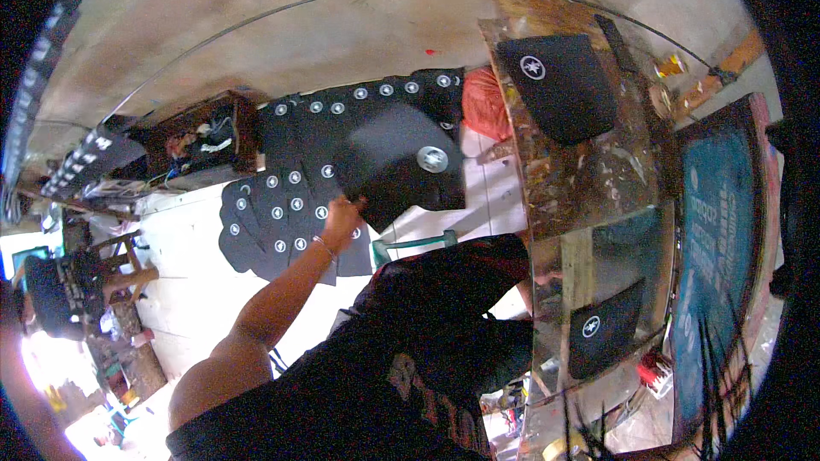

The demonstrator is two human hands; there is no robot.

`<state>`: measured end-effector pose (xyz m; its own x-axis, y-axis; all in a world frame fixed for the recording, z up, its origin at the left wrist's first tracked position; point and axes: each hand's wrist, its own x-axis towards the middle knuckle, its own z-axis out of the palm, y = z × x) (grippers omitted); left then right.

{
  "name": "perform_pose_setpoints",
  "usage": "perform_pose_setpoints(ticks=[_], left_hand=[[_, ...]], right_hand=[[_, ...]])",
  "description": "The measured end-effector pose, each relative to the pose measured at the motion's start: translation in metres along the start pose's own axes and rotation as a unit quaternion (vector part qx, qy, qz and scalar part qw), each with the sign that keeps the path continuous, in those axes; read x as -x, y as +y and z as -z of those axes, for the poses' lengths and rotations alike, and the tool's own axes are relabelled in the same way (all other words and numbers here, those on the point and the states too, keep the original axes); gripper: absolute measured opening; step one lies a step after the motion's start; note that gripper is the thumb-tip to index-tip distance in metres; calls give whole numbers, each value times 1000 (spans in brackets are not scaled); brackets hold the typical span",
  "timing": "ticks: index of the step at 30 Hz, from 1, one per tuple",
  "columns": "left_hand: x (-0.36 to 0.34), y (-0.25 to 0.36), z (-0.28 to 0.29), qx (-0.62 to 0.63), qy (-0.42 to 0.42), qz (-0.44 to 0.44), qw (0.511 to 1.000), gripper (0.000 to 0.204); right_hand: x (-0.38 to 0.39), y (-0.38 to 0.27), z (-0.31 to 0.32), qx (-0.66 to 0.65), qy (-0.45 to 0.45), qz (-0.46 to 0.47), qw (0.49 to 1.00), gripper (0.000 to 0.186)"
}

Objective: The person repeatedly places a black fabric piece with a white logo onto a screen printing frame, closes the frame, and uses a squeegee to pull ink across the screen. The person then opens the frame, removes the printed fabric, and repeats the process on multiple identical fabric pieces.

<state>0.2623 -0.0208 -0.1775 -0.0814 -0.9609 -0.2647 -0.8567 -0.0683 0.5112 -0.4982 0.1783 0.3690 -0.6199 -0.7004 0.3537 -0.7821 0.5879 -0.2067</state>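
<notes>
My left hand reaches forward and grips the edge of a black fabric panel with a round white emblem, holding it above the floor. Beneath and around it, several similar black panels lie in overlapping rows on the white tiled floor. A thin bracelet sits on that wrist. My right hand is only partly visible at the edge of the paint-stained table, behind my black sleeve; whether it holds anything is unclear.
A paint-stained wooden table at the right carries one black emblem panel and another nearer me. A teal printing screen stands beyond it. An orange bag, a green frame and a wooden stool are on the floor.
</notes>
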Motion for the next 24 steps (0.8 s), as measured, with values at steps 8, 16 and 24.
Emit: perform_pose_setpoints(ticks=[8,16,24], left_hand=[[-171,-73,-84,30,-56,206,977,32],[-279,24,-154,-182,-175,166,953,50],[-201,41,-327,-163,-208,14,964,51]], right_hand=[[9,-8,8,-6,36,-97,995,61],[13,-4,26,46,43,-122,991,59],[12,9,29,84,31,-114,989,58]])
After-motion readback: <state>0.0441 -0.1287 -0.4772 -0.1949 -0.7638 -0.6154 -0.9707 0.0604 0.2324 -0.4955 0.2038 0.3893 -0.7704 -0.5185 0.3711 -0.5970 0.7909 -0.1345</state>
